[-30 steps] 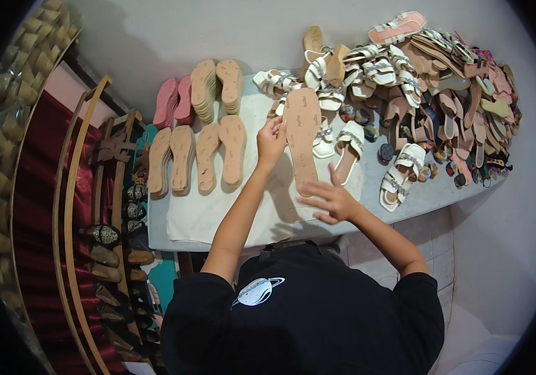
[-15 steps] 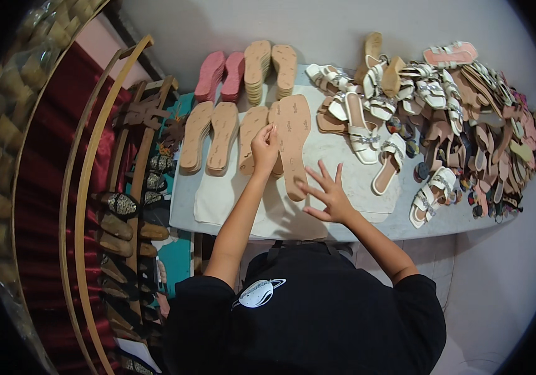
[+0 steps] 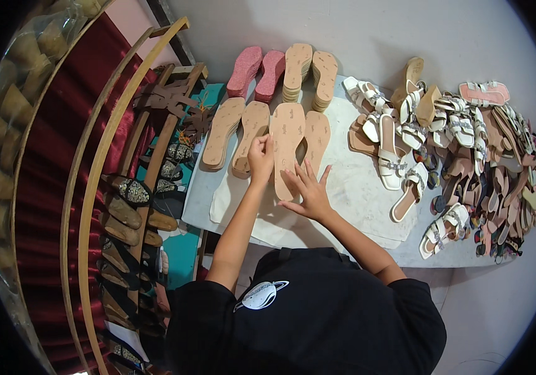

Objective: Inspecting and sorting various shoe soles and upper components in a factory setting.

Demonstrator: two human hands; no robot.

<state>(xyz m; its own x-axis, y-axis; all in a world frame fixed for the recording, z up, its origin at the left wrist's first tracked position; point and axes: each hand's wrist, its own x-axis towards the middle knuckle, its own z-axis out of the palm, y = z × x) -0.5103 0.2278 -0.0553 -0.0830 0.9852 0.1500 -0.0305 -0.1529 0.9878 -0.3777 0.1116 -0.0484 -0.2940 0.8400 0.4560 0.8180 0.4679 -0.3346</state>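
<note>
A tan shoe insole (image 3: 288, 134) with small printed marks lies over the front of the table, toe end away from me. My left hand (image 3: 260, 159) pinches its left edge with curled fingers. Over its narrow heel end rests my right hand (image 3: 308, 192), fingers spread and partly covering it. Just right of this insole a similar tan insole (image 3: 317, 134) shows, partly overlapped. Two stacks of tan insoles, an outer one (image 3: 223, 128) and an inner one (image 3: 253, 128), stand to the left.
Pink insole stacks (image 3: 244, 69) and more tan stacks (image 3: 297, 65) stand at the back. White sandals (image 3: 388, 150) and a large heap of footwear (image 3: 505, 181) fill the table's right. Wooden racks (image 3: 96, 169) with shoes line the left, beside a dark red curtain (image 3: 55, 144).
The view has shifted, so the table sits farther right and lower. My right hand has come in from beside the insole onto its heel end. The insole now lies straighter.
</note>
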